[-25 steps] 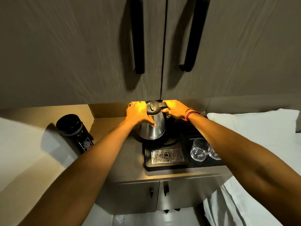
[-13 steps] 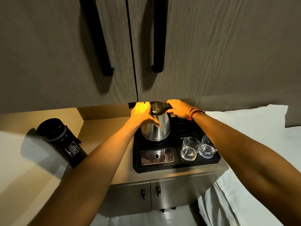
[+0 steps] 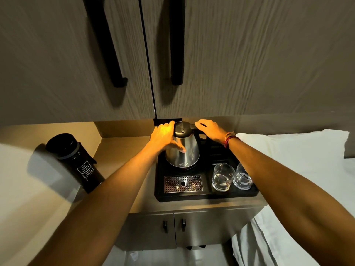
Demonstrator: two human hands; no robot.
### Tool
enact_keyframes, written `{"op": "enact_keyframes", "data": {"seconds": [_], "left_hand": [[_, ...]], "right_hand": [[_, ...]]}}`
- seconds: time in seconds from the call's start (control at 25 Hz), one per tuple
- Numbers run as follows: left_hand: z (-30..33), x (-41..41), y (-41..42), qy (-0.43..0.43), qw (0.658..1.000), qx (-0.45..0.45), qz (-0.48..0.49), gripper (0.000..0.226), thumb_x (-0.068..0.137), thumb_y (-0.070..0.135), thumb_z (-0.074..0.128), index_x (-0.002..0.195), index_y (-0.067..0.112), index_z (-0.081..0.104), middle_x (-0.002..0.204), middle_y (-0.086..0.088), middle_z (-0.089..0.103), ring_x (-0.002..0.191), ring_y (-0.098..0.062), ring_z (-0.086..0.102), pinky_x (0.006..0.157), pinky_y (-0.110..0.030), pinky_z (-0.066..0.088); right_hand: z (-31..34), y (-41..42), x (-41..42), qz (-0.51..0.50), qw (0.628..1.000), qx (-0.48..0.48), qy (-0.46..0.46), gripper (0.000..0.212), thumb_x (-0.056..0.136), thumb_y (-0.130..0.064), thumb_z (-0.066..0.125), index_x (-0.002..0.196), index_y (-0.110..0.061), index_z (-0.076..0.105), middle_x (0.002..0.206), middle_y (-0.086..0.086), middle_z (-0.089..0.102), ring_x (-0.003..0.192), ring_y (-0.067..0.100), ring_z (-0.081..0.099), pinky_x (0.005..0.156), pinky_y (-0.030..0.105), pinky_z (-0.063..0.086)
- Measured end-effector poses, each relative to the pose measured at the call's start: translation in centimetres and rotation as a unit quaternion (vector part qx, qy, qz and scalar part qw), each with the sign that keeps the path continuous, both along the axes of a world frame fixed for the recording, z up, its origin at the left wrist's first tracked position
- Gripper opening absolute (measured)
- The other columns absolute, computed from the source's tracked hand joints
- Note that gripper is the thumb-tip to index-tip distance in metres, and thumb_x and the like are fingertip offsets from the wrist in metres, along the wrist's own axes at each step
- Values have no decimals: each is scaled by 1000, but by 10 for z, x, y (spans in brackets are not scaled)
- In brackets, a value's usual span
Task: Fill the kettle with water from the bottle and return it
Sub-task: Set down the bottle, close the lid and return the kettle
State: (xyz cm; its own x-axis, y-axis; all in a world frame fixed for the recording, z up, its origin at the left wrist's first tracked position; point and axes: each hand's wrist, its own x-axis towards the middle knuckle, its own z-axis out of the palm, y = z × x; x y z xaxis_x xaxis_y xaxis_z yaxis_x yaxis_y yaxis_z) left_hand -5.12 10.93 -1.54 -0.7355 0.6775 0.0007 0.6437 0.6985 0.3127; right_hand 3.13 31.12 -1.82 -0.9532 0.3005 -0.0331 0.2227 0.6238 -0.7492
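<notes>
A steel kettle [image 3: 183,150] stands upright at the back left of a black tray [image 3: 205,195] on a low cabinet top [image 3: 123,150], under a warm light that turns both hands orange. The left hand [image 3: 163,138] is wrapped against the kettle's left side, fingers curved round the body and the thumb lying across the shiny front. The right hand [image 3: 210,129] rests over the dark handle at the kettle's upper right, fingers bent down on it; from here I cannot tell how firmly it grips. A red thread band [image 3: 230,138] circles that wrist. The lid is shut. In front of the kettle, a perforated metal drip grille [image 3: 182,184] sits in the tray, and two clear glasses [image 3: 222,176] stand side by side to its right. Well to the left, a black bottle [image 3: 76,162] with white print stands by the wall, its cap on. Above hang two cupboard doors [image 3: 240,64] with long black handles; white bedding [image 3: 299,162] lies to the right.
</notes>
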Motion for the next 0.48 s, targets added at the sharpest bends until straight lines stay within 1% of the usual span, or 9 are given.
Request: {"op": "enact_keyframes", "data": {"seconds": [0.08,0.12,0.2,0.24,0.28,0.36,0.48], "left_hand": [[1,1,0,13,1000,-18,1,109,51,67,90,134,11,46,132,-12,62,127,-36,54,110,-53,38],[3,2,1,17,999,-30,3,110,52,68,89,135,11,45,133,-12,62,129,-36,54,113,-55,33],[4,2,3,19,999,-48,7,111,54,68,87,138,10,43,135,-12,61,132,-35,52,117,-59,25],[5,3,3,20,998,-53,10,111,55,68,87,138,10,42,136,-12,61,133,-35,52,119,-59,22],[5,3,3,20,998,-57,14,110,56,68,87,138,10,42,137,-11,61,134,-34,51,120,-59,19],[6,4,3,18,998,-63,20,111,56,68,86,139,11,41,138,-11,60,136,-34,50,121,-60,16],[7,6,5,18,996,-79,26,113,56,69,86,142,11,40,138,-12,60,137,-34,48,122,-61,14]], "right_hand": [[-6,-5,-4,-25,997,-62,33,28,99,-25,46,85,-5,58,86,11,53,83,19,48,73,30,38],[-9,-7,-6,-32,992,-112,48,23,98,-20,47,84,-6,58,87,13,52,84,20,46,76,31,37],[-16,-5,-5,-43,970,-229,65,19,96,-13,45,90,-5,61,92,15,53,91,24,49,87,39,40],[-20,-2,-3,-57,957,-274,70,22,95,-13,44,95,-5,64,96,15,57,96,27,52,95,44,43],[-23,2,-2,-71,946,-306,76,25,94,-13,42,99,-4,65,100,16,59,100,28,55,103,48,42],[-28,5,-1,-80,931,-346,86,29,94,-15,41,100,-4,67,106,16,61,106,30,56,111,52,38],[-35,3,1,-73,917,-380,99,36,93,-19,41,108,0,67,115,20,63,118,39,57,111,57,37]]}}
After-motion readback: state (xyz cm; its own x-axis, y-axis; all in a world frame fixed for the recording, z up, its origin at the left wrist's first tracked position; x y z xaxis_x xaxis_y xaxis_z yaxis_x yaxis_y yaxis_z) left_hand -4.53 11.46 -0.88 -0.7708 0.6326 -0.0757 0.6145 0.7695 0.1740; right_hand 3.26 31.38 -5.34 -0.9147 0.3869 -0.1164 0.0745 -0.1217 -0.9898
